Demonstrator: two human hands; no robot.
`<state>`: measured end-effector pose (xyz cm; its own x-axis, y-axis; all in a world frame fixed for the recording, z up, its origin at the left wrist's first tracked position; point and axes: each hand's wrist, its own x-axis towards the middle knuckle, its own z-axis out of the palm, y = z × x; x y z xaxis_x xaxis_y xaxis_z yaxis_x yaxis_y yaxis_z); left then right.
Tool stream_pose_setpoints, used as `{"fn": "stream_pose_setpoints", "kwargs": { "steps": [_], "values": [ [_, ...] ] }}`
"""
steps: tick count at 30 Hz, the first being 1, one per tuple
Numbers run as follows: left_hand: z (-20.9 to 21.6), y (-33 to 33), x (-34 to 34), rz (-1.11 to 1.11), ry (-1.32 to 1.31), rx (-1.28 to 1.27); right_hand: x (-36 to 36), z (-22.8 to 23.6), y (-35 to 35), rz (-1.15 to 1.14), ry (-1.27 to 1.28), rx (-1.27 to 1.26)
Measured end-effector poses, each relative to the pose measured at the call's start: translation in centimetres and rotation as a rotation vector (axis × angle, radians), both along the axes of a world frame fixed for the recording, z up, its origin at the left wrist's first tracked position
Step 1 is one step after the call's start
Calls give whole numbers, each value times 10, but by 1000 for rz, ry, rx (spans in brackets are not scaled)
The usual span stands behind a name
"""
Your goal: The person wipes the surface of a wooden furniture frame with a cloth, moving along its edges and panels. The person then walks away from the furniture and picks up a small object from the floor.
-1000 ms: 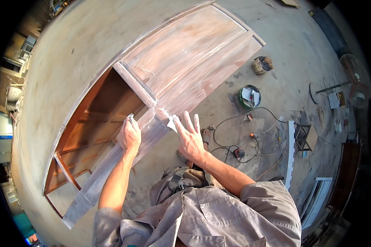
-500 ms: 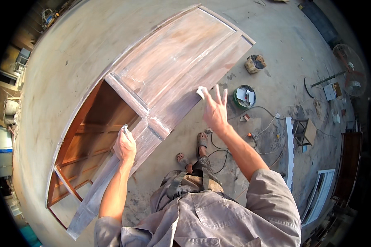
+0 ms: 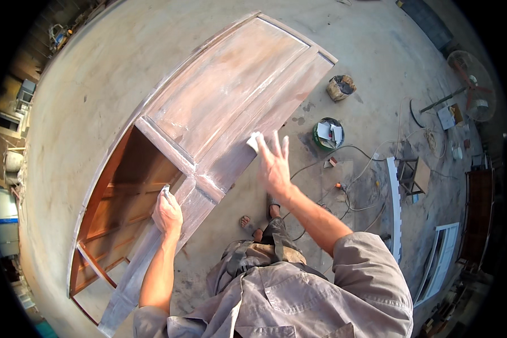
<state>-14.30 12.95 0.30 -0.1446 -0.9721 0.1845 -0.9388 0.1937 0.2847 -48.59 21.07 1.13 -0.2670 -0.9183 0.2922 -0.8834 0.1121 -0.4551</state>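
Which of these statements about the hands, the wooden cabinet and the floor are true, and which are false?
1. The right hand presses a small pale pad against the wooden cabinet. True.
2. The left hand hangs free in the air. False: it grips the cabinet's frame.
3. A green bucket stands on the floor. True.
4. The whole cabinet front is closed. False: its lower part is open.

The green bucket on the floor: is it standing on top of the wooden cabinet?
No: the green bucket sits on the concrete floor, apart from the wooden cabinet.
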Motion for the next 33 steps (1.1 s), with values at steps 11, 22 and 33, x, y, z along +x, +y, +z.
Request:
{"fn": "stream_pose_setpoints", "kwargs": {
  "steps": [11, 22, 33],
  "values": [
    [8, -1, -7, 13, 17, 19, -33, -1, -30, -54, 55, -53],
    [5, -2, -8, 18, 38, 25, -103, 3, -69, -161, 118, -131],
    [1, 3, -1, 60, 37, 42, -78, 7, -51, 17, 45, -46]
  ]
}}
